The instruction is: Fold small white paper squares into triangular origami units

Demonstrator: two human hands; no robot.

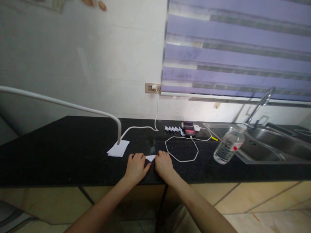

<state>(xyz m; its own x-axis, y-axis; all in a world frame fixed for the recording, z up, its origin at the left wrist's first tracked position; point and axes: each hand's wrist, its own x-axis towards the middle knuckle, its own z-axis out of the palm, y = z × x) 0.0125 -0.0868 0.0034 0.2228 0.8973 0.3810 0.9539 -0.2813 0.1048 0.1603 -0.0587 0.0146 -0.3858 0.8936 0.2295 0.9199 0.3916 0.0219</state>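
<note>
A small white folded piece of paper point(150, 158) lies on the black countertop point(73, 152) near its front edge. My left hand point(136, 166) presses on its left side, fingers curled down onto it. My right hand point(164, 164) holds down its right side in the same way. Only a small triangle of the paper shows between the two hands.
A stack of white paper sheets point(118, 149) lies left of the hands under a white lamp arm point(60, 105). A row of folded paper pieces point(173, 128), a charger with white cable point(181, 152), a plastic water bottle point(228, 145) and a steel sink point(267, 142) are to the right.
</note>
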